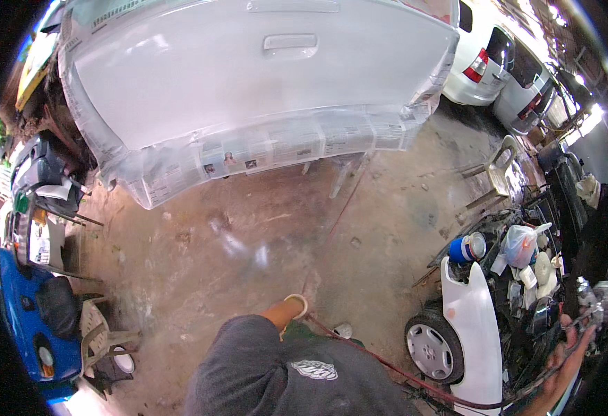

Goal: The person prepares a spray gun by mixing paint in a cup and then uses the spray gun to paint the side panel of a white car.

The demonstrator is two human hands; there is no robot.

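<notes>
At the far right, my right hand is closed around a metal spray gun, held out to the side. A dark red hose runs from near that hand across my front toward my left wrist. My left arm is bent in front of my body, with a pale band at the wrist; its fingers are hidden. Ahead stands a vehicle's white rear panel with a recessed handle, edged with masking newspaper. Neither hand touches it.
Right of me are a white fender, a wheel, a blue can and a plastic bag among dark parts. A plastic chair stands behind them. To the left are another chair and a blue bumper.
</notes>
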